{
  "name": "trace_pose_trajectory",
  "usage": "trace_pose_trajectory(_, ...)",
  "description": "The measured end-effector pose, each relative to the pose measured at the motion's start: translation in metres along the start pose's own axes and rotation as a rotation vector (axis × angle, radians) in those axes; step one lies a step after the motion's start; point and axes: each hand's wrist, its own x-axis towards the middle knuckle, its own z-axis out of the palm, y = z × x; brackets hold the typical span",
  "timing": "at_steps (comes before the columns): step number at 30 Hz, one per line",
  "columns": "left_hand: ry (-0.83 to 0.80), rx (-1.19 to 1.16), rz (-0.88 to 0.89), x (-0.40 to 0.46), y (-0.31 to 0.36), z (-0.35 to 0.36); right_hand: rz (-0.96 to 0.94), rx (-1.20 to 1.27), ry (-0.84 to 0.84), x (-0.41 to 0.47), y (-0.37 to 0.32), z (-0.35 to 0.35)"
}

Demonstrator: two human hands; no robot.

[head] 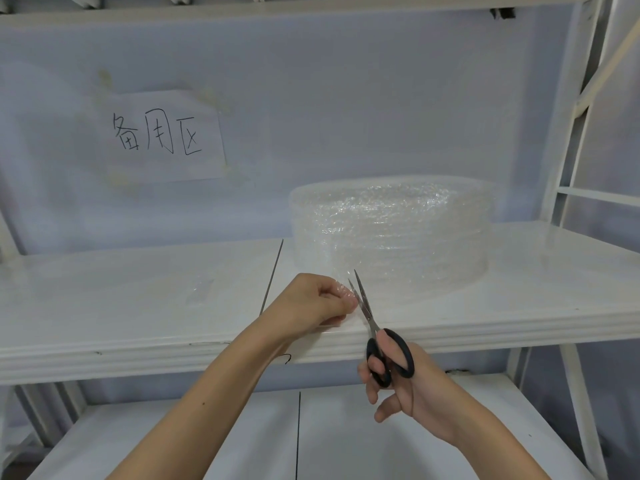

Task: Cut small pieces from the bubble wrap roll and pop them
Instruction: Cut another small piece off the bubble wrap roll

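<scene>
White shelf (138, 306) carries the bubble wrap roll (391, 233) lying flat near its front edge; left hand (311, 303) pinches the loose end, right hand (398, 382) grips part-open scissors (372, 323), blades pointing toward the roll.

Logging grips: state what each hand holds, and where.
Left hand: clear bubble wrap sheet, pinched at its loose end. Right hand: black-handled scissors, by the handle loops.

A white metal rack (568, 140) fills the view, its upper shelf (138, 306) made of 2 glossy white boards meeting at a dark seam (272, 275), with a lower shelf (207, 438) beneath, also split by a seam. Behind stands a pale bluish wall (346, 98). A white paper sign (166, 136) with 3 handwritten black characters is stuck to it at left.
</scene>
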Motion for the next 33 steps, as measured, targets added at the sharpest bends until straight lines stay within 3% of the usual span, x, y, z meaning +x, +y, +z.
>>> trace_pose_trajectory(14, -0.027, -0.012, -0.021, 0.005, -0.001, -0.004, -0.05, 0.102, 0.076, 0.003, 0.003, 0.007)
trace_pose_trajectory(33, -0.196, 0.056, 0.068, 0.0, 0.002, -0.006, -0.096, -0.044, 0.087, 0.004, -0.015, 0.011)
